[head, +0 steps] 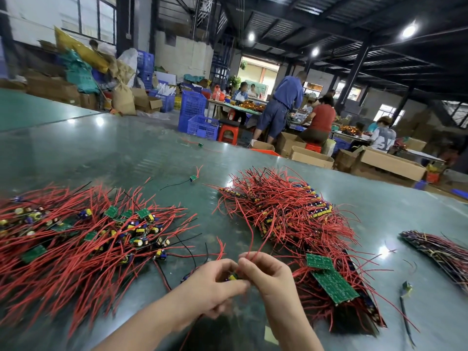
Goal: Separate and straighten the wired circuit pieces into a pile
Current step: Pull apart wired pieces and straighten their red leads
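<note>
Piece (233,276) held just above table (126,153), between tangle (83,239) and pile (291,219). Board pinched by left hand (217,287); red wires pinched by right hand (266,274). Judged light; wires limp, springy; solder joints fragile. Best gripped at board edges, wires stroked outward.

Red wires (283,209) run through both heaps, with thin black leads among them. The small circuit boards (334,285) are green, their capacitors (141,230) yellow and blue-purple. The table (106,148) is glossy grey-green; crates (195,112) beyond are blue.
</note>
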### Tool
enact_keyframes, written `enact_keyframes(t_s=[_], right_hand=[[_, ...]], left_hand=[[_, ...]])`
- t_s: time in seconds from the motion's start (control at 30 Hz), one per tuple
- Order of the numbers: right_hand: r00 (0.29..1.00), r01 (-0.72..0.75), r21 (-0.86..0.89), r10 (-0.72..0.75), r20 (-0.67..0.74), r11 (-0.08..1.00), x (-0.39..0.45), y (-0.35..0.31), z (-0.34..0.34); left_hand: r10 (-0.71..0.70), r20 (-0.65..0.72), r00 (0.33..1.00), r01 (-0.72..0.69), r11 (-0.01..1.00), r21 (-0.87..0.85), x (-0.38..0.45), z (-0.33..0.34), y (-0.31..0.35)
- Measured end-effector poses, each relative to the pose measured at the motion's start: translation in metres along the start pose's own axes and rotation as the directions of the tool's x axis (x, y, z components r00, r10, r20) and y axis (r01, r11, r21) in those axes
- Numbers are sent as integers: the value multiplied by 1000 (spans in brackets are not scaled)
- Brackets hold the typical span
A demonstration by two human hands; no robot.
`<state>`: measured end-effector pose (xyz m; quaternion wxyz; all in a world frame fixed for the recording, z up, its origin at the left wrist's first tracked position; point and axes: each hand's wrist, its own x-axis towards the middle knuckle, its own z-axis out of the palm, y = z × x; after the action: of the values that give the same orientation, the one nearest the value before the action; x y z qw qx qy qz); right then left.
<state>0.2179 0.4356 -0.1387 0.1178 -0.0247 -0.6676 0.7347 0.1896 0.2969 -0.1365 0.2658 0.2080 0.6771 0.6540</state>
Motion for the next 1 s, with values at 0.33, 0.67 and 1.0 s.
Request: enact_keyframes(t_s=[0.33, 0.67, 1.0], right_hand=[[985, 84, 124, -64, -160, 989, 3, 2, 3], [924, 176, 202, -91, -372, 963, 3, 0, 5], [797, 250, 277, -35, -603, 928, 7, 3, 2]], left_hand=[[139, -127, 982, -123, 985, 122, 3, -2, 7], [303, -153, 941, -262, 935, 239, 9, -7, -5], [438, -188, 879, -315, 830, 461, 9, -7, -15]])
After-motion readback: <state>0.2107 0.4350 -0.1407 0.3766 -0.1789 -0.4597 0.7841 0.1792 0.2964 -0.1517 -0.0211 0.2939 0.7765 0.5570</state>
